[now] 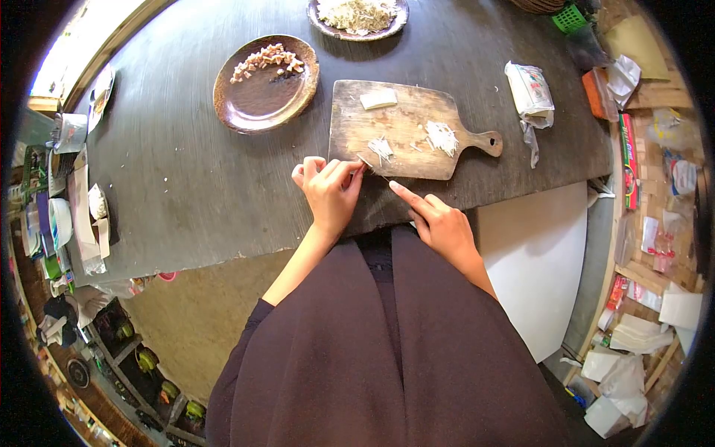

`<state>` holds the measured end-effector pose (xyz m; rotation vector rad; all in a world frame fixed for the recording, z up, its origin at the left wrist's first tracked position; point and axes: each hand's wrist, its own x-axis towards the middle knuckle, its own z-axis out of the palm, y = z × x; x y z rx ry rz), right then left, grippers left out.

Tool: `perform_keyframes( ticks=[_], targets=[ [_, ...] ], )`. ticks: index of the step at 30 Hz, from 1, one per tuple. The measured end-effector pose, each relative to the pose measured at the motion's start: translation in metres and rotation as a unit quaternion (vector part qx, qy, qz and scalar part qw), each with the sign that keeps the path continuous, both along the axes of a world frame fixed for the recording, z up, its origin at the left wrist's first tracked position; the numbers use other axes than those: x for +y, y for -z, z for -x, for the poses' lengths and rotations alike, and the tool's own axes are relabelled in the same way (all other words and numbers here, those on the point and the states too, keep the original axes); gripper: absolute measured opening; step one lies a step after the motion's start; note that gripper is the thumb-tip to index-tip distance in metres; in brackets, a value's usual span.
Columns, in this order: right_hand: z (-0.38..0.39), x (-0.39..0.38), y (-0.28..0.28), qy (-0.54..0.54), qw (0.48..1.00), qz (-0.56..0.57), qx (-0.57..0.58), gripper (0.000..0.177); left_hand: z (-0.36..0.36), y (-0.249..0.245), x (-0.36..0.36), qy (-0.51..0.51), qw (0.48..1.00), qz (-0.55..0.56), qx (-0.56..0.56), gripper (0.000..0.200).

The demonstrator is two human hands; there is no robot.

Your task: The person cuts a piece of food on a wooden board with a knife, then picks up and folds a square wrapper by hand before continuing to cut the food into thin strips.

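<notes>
A wooden cutting board (406, 123) with a handle lies near the table's front edge. On it are a pale white block (378, 98), a small pile of white strips (380, 149) and a larger pile of strips (442, 138). My left hand (329, 190) is at the board's lower left corner, fingertips pinched together by a thin blade whose outline is hard to make out. My right hand (439, 223) is just below the board's front edge, index finger stretched along the knife, the other fingers curled; its handle is hidden in the hand.
A brown plate (257, 104) with chopped pinkish pieces stands behind left. Behind the board is a bowl (359, 33) of pale shreds. A plastic-wrapped package (529, 93) lies to the right, near an orange container (599, 94). A metal cup (72, 132) stands far left.
</notes>
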<state>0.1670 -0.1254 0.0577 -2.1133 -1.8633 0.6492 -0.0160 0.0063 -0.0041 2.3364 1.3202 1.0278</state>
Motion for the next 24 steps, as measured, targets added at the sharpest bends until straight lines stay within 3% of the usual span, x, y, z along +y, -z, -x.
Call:
perform_keyframes(
  ticks=[6, 11, 24],
  targets=[
    [-0.002, 0.005, -0.002, -0.015, 1.000, -0.005, 0.009, 0.062, 0.000, -0.002, -0.001, 0.006, 1.000, 0.002, 0.000, 0.013],
    [0.008, 0.009, 0.005, -0.003, 0.999, -0.015, -0.052, 0.063, -0.001, -0.004, -0.002, -0.001, 1.000, 0.009, 0.004, 0.013],
    [-0.006, 0.006, -0.006, -0.019, 1.000, 0.011, 0.013, 0.069, -0.002, -0.006, -0.007, -0.018, 1.000, 0.010, 0.001, 0.013]
  ],
)
